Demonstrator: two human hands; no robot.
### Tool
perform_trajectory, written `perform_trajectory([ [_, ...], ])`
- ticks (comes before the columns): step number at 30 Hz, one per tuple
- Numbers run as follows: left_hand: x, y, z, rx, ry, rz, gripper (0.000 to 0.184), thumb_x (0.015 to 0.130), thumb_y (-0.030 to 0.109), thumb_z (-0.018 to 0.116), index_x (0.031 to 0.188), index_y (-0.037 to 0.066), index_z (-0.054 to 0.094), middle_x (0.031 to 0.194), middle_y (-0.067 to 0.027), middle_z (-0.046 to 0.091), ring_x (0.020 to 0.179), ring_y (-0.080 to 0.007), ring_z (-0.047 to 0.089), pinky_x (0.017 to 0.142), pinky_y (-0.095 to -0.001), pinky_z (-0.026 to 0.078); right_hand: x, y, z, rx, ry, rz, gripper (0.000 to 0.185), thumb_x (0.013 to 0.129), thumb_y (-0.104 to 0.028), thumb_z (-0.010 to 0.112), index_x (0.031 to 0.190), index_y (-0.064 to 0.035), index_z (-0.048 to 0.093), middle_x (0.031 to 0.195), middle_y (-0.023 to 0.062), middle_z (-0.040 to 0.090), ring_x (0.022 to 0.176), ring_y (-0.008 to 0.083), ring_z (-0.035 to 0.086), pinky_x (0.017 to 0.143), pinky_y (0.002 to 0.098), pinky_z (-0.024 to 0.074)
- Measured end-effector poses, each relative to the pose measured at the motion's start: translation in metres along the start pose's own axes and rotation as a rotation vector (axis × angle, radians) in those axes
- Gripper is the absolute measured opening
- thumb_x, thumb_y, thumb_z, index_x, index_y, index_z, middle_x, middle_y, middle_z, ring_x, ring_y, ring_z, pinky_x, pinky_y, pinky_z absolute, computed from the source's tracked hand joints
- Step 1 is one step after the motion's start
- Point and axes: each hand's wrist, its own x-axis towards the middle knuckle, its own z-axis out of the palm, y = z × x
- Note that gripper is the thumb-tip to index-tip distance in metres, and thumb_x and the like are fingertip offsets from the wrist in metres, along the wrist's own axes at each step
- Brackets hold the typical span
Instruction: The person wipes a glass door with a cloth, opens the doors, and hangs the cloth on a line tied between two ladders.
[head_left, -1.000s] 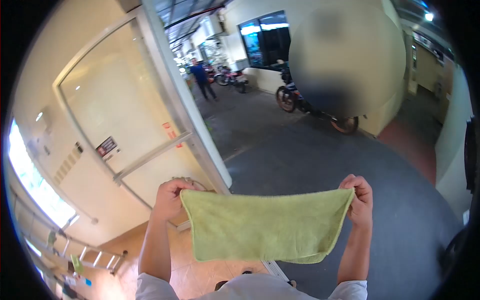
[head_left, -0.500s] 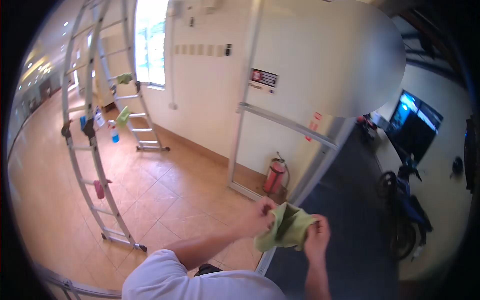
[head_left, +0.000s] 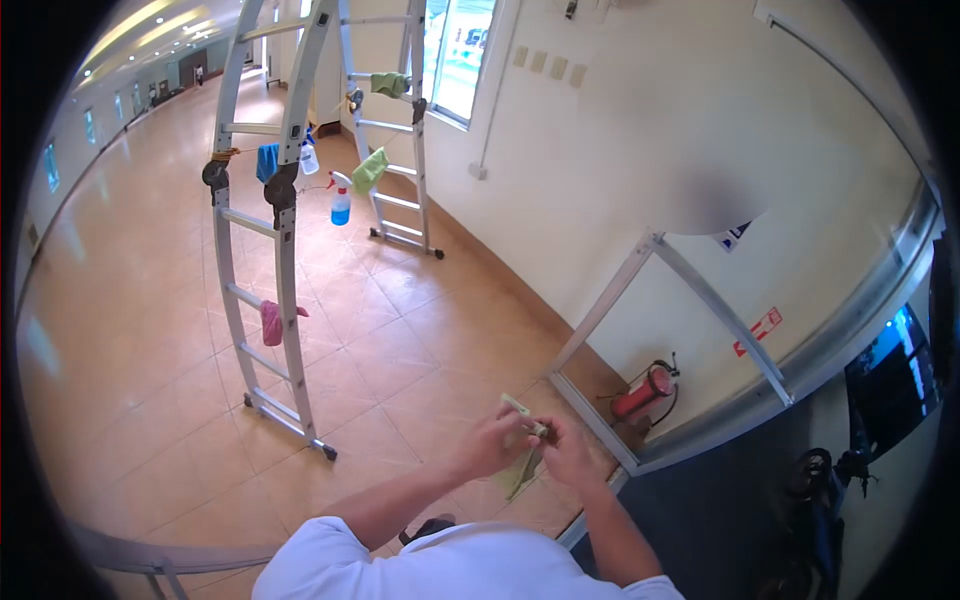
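Observation:
Near the bottom centre, my left hand (head_left: 492, 443) and my right hand (head_left: 568, 452) are close together, both closed on a green cloth (head_left: 524, 470). The cloth is bunched between the fingers, and part of it hangs below them over the tiled floor. A ladder (head_left: 285, 240) stands ahead to the left, with a pink cloth (head_left: 271, 324) on a lower rung and a blue cloth (head_left: 267, 163) higher up. Two spray bottles, one with blue liquid (head_left: 341, 208), hang between the ladder's sides.
Green cloths (head_left: 370, 171) hang on the ladder's far side. On the right are a metal-framed glass door (head_left: 715, 310), a red fire extinguisher (head_left: 643, 393) behind it and a motorcycle (head_left: 822, 510) outside. A curved metal rail (head_left: 180, 550) is at the lower left.
The view has swung left from the outdoor lane to the tiled hall and ladder. The green cloth, earlier stretched wide between both hands, is now gathered up, and my hands have come together.

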Motion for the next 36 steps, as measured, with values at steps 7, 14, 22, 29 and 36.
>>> perform_trajectory([
  [7,0.017,-0.055,-0.093,0.681,0.149,0.368,0.057,0.076,0.043,0.083,0.119,0.010,0.063,0.120,-0.0095,0.065,0.119,-0.0329,0.057,0.102,-0.0523,0.041,0.101,-0.044,0.003,-0.188,-0.530,-0.104,0.031,0.086,0.003,0.061,0.116,-0.0049,0.065,0.101,0.0078,0.068,0.092,0.0167,0.063,0.080,0.0312,0.0501],
  [14,0.101,-0.065,-0.156,0.392,0.011,-0.173,0.042,0.089,0.038,0.072,0.114,0.005,0.063,0.095,-0.0161,0.069,0.089,-0.0309,0.068,0.077,-0.0401,0.053,0.222,0.000,-0.022,-0.044,-0.385,-0.146,0.032,0.086,0.004,0.060,0.116,-0.0044,0.065,0.104,0.0080,0.068,0.095,0.0173,0.062,0.084,0.0308,0.0500],
  [22,0.262,-0.034,-0.299,0.411,0.017,-0.333,0.035,0.099,0.040,0.058,0.112,0.008,0.063,0.091,-0.0150,0.068,0.082,-0.0221,0.066,0.073,-0.0378,0.054,0.387,0.094,-0.053,0.178,-0.083,0.085,0.029,0.094,-0.012,0.068,0.120,-0.0021,0.061,0.106,0.0042,0.065,0.092,0.0107,0.063,0.080,0.0265,0.0522],
  [29,0.326,-0.035,-0.563,0.279,0.728,-0.179,0.040,0.098,0.039,0.063,0.117,0.004,0.065,0.097,-0.0052,0.069,0.087,-0.0120,0.064,0.076,-0.0287,0.053,0.489,0.153,-0.061,0.088,-0.205,0.157,0.032,0.094,-0.018,0.069,0.119,-0.0003,0.061,0.104,0.0047,0.064,0.092,0.0119,0.063,0.081,0.0268,0.0523],
  [36,0.380,-0.031,-0.877,0.588,1.148,-0.032,0.045,0.098,0.043,0.061,0.118,0.002,0.067,0.106,-0.0115,0.072,0.095,-0.0194,0.066,0.088,-0.0347,0.051,0.540,0.214,-0.014,0.053,0.063,0.328,0.029,0.093,-0.015,0.068,0.117,-0.0005,0.061,0.102,0.0056,0.064,0.090,0.0133,0.062,0.079,0.0276,0.0528],
])
